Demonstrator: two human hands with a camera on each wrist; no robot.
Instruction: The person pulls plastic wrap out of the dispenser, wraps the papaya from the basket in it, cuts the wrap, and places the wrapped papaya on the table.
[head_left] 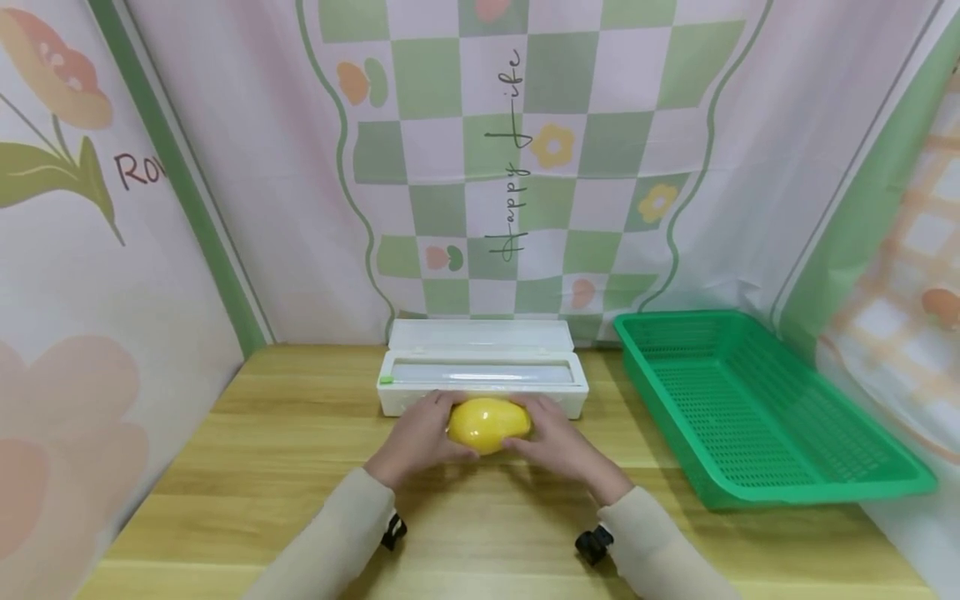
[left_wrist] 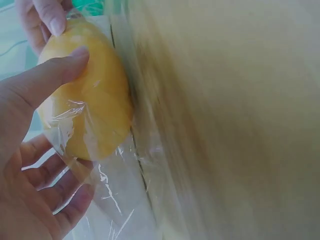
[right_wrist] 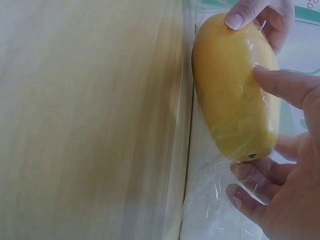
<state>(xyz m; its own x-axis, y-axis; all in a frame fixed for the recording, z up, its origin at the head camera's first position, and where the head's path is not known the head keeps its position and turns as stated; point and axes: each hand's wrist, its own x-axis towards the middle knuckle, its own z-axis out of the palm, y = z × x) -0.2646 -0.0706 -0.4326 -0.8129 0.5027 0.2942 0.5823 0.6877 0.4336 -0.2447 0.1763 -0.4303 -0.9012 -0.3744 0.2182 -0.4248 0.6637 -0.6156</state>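
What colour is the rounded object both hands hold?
The rounded object is yellow, best seen in the head view.

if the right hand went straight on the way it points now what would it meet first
Besides the yellow fruit it holds, the right hand would probably meet the white box first, though any gap is hard to judge.

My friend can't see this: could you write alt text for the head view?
A left hand and right hand hold a glossy yellow oval object before an open, oblong white box on a wood-grain table. A green perforated plastic basket is at the right.
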